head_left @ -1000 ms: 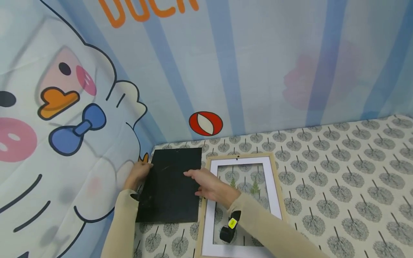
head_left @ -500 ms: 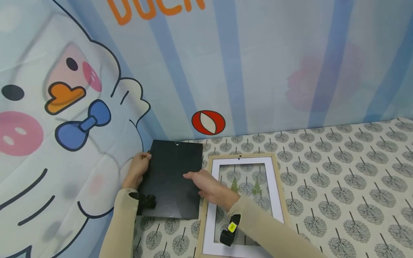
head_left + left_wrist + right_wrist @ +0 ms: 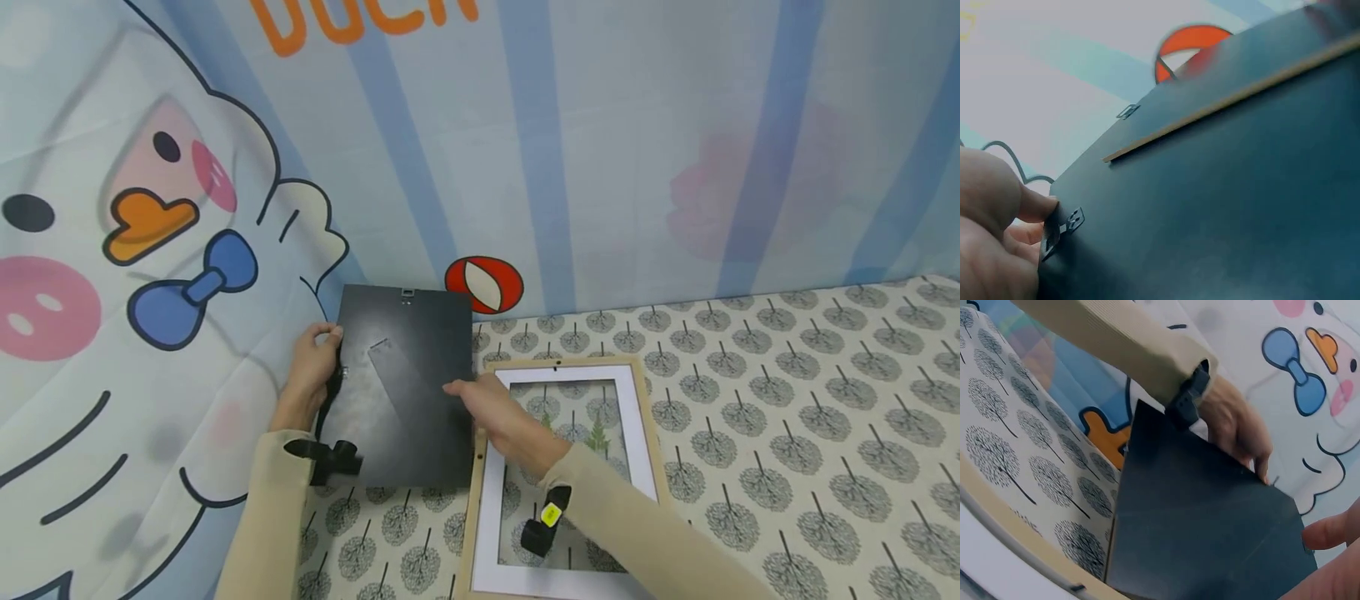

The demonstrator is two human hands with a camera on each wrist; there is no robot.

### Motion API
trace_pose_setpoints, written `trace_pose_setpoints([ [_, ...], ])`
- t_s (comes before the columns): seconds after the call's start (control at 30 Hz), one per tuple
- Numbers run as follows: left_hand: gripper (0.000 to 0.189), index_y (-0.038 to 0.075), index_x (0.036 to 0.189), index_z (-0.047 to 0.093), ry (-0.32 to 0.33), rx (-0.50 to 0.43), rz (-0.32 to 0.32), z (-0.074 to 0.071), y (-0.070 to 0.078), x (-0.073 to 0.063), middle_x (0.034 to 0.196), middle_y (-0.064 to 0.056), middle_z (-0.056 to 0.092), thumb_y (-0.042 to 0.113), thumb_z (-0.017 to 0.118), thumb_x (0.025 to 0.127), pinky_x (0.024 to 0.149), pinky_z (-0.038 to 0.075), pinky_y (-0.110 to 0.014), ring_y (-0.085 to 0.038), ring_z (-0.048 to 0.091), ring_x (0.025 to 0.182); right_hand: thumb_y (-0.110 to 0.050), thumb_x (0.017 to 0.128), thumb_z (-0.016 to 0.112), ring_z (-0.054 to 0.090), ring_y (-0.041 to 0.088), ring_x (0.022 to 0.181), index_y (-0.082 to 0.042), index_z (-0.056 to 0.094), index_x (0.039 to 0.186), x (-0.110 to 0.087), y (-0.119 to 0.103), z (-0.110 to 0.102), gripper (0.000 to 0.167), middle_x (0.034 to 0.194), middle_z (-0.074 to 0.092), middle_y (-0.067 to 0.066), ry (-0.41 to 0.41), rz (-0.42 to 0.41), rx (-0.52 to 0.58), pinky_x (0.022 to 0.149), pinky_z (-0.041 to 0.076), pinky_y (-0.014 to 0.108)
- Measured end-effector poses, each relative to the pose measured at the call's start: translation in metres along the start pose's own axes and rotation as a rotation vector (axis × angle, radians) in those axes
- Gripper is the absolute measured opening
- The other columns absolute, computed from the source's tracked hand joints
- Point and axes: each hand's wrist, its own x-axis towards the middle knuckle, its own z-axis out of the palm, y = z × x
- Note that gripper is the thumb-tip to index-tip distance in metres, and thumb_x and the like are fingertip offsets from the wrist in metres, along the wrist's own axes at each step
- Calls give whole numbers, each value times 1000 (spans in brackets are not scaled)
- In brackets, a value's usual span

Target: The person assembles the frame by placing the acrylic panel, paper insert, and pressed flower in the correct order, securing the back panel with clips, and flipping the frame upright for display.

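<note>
Both hands hold a black picture-frame backing board (image 3: 442, 350) tilted up off the cloth. A metal hanger (image 3: 407, 292) sits on its top edge, and an easel leg (image 3: 390, 375) lies against its face. My left hand (image 3: 311, 362) pinches the left edge; in the left wrist view its thumb (image 3: 1041, 206) rests just by a second metal hanger (image 3: 1063, 234). My right hand (image 3: 506, 421) grips the right edge, thumb on the face and other fingers hidden behind. To the right lies a wooden picture frame (image 3: 651, 433) with a white mat (image 3: 558, 581) and green fern sprigs (image 3: 597, 435) in its window.
The tree-print tablecloth (image 3: 810, 433) spreads under everything and runs far to the right. A duck-print curtain (image 3: 405, 208) hangs close behind the board and along the left side. My right forearm (image 3: 637, 517) crosses over the wooden frame.
The backing board has come up from lying flat, its top edge rising, and its hanger and easel leg now show clearly. Both hands rose with it; the wooden frame stayed put.
</note>
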Motion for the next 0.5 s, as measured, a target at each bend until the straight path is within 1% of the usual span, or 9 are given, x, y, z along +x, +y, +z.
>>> trace_pose_setpoints([
  [0.13,36,-3,140,47,29,-33,6,-5,10,-3,162,-22,33,21,42,114,123,27,-45,-32,29,146,-24,105,58,25,44,160,12,25,160,2,-4,-6,73,171,25,26,-11,-11,5,130,29,59],
  [0.2,34,-2,138,48,56,-38,21,-8,16,-4,160,-20,35,21,43,114,119,29,-43,-31,32,141,-23,105,58,46,39,145,11,32,158,4,-5,-8,68,156,45,24,-12,-22,3,124,39,55],
  [0.23,34,-2,137,49,69,-39,29,-9,19,-5,159,-20,36,21,43,114,117,30,-42,-31,33,140,-22,106,58,55,34,129,11,38,155,4,-6,-8,62,139,55,22,-12,-33,1,117,44,52],
  [0.3,36,-2,138,50,79,-40,37,-13,24,-6,160,-17,36,23,44,114,119,29,-41,-28,32,142,-20,105,59,59,26,112,8,45,151,3,-9,-10,55,122,59,14,5,-49,0,111,49,48],
  [0.37,37,0,139,51,82,-44,30,-15,29,-8,148,-16,45,27,45,114,113,37,-39,-25,42,133,-17,105,61,59,24,102,7,51,145,2,-13,-13,48,112,58,11,21,-72,2,105,54,45],
  [0.4,37,2,139,51,74,-49,16,-16,31,-9,140,-14,50,29,45,114,108,42,-37,-22,48,126,-16,105,61,63,27,109,7,51,145,0,-16,-15,47,120,61,14,27,-85,0,106,55,45],
  [0.43,37,4,139,52,67,-57,3,-17,32,-10,131,-11,53,30,45,114,101,46,-33,-18,53,117,-14,105,62,66,30,111,6,52,144,-2,-18,-17,45,122,62,17,29,-98,-1,106,56,45],
  [0.47,36,6,138,53,58,-72,-13,-17,34,-12,122,-7,53,31,46,113,93,49,-30,-14,57,107,-12,104,62,65,33,120,6,51,145,-4,-21,-20,46,132,60,20,27,-110,-3,108,56,47],
  [0.5,35,7,137,53,50,-90,-28,-17,35,-13,113,-3,52,32,46,113,85,51,-27,-11,57,96,-10,104,62,65,35,121,6,51,144,-6,-23,-24,45,136,58,22,19,-125,-6,107,57,48],
])
